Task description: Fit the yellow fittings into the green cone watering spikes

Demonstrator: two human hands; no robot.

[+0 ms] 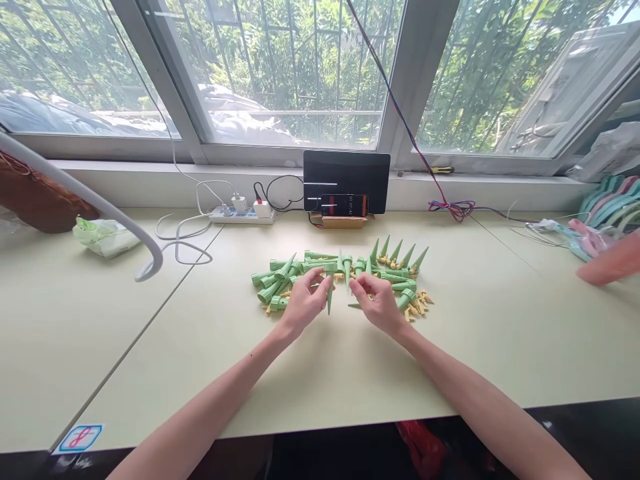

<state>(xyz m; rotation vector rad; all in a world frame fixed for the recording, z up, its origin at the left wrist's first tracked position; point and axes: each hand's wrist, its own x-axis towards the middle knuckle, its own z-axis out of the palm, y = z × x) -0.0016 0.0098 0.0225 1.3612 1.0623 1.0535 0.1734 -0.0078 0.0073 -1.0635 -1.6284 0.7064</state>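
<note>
My left hand (307,299) is closed on a green plastic spike (330,297), whose tip points down toward the table. Facing it, my right hand (376,300) has its thumb and fingers pinched together; what it grips, if anything, is too small to make out. Around and behind both hands lies a heap of green cone spikes (273,288) with wide collars. Small yellow plastic pieces (419,305) are scattered beside my right hand. Several green spikes (395,252) stand point up at the back right of the heap, with yellow pieces at their bases.
A phone (345,205) leans against a black tablet (346,173) behind the heap. A power strip (243,215) with white cables sits back left, near a green plastic bag (106,237). Red and blue wires (457,209) lie back right. A white curved bar (145,250) crosses the left side.
</note>
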